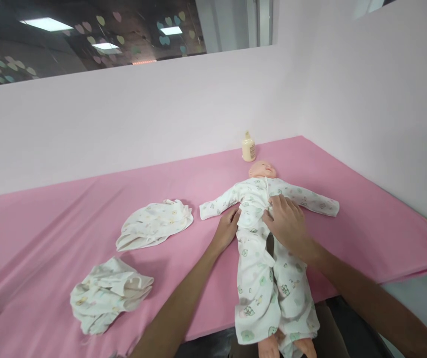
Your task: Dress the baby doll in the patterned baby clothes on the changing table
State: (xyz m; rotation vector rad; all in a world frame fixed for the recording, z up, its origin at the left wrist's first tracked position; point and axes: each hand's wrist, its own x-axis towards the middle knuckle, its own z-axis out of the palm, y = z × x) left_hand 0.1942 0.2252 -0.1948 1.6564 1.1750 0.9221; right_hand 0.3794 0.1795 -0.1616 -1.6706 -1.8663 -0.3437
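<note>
A baby doll point(263, 170) lies on its back, head toward the wall, dressed in a white printed top point(252, 191) and matching trousers point(258, 283). Its sleeves spread out to both sides, and its feet stick out past the trouser cuffs at the table's near edge. At the waist on the left side, my left hand point(229, 227) is closed on the edge of the clothes. My right hand point(288, 221) rests over the doll's belly, fingers curled and closed on the top's front; the fingertips are partly hidden. Between the legs a dark gap shows.
Two bundled white printed cloth pieces lie to the left, one farther back point(155, 223) and one nearer point(109, 293). A cream pump bottle point(248, 149) stands behind the doll's head. Pink cloth point(183, 278) covers the table, with white walls point(142, 119) behind and right.
</note>
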